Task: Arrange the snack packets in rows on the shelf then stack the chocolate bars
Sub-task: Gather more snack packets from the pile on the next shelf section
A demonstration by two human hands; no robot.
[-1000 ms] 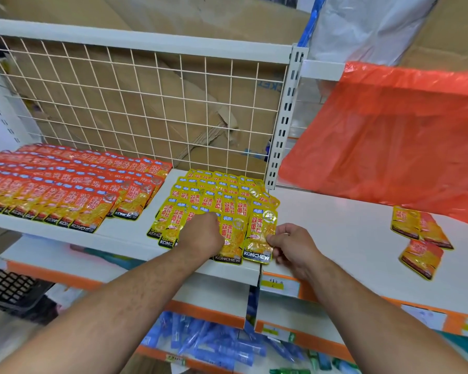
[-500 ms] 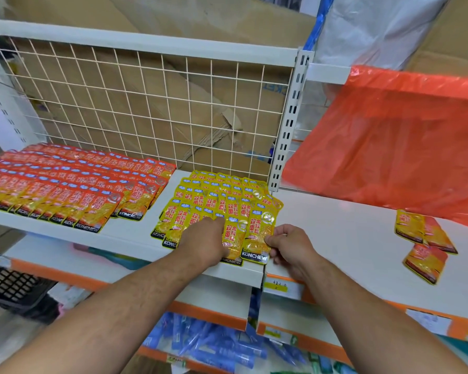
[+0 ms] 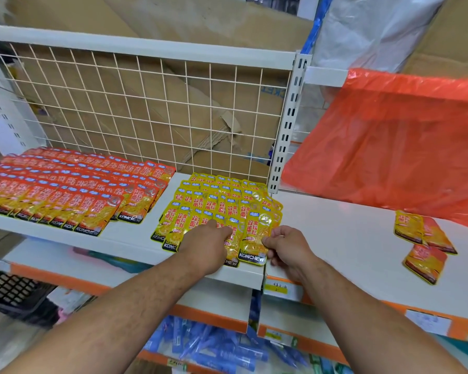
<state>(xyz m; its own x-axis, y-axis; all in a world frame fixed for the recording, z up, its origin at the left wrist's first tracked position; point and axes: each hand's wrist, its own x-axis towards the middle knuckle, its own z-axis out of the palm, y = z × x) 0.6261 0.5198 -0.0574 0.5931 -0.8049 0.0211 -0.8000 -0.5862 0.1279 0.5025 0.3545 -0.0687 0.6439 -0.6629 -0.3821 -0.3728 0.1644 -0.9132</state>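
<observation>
- Front yellow packet point(image 3: 253, 238), at the front edge of the shelf point(image 3: 135, 233): brand "KONCHEW", white letters on a dark band along its bottom edge.
- Yellow packets point(image 3: 214, 206) beside and behind it: the same band shows in part as "KONC…". Large red Chinese characters on each face, "双面" among them. The small blue badge at the top is too small to read.
- Orange packets point(image 3: 73, 190), left part of the shelf: "KONCHEW" is legible on the two front rows nearest the yellow block. The red-on-yellow characters are blurred.
- Cardboard point(image 3: 280, 90) behind the wire grid: a few blue letter fragments, cut off.
- Yellow price tag point(image 3: 277, 288) on the front lip: handwritten marks, unreadable.
</observation>
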